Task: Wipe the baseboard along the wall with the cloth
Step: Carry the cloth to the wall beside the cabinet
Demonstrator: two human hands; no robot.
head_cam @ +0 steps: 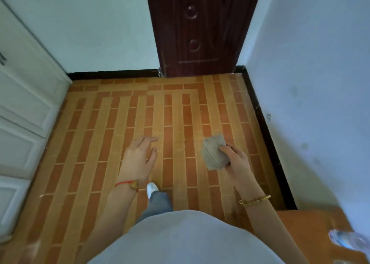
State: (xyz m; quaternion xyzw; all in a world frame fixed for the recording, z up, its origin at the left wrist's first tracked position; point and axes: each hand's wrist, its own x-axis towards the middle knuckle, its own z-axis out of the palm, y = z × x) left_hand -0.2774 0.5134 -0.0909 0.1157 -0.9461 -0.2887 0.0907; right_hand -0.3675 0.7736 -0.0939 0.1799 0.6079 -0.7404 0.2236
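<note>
The right hand (238, 161) is gripping the folded grey cloth (215, 153) above the tiled floor (112, 123), well apart from the black baseboard (266, 127) running along the right wall (312, 83), while the left hand (139, 157) is hanging relaxed, fingers loose, holding nothing
</note>
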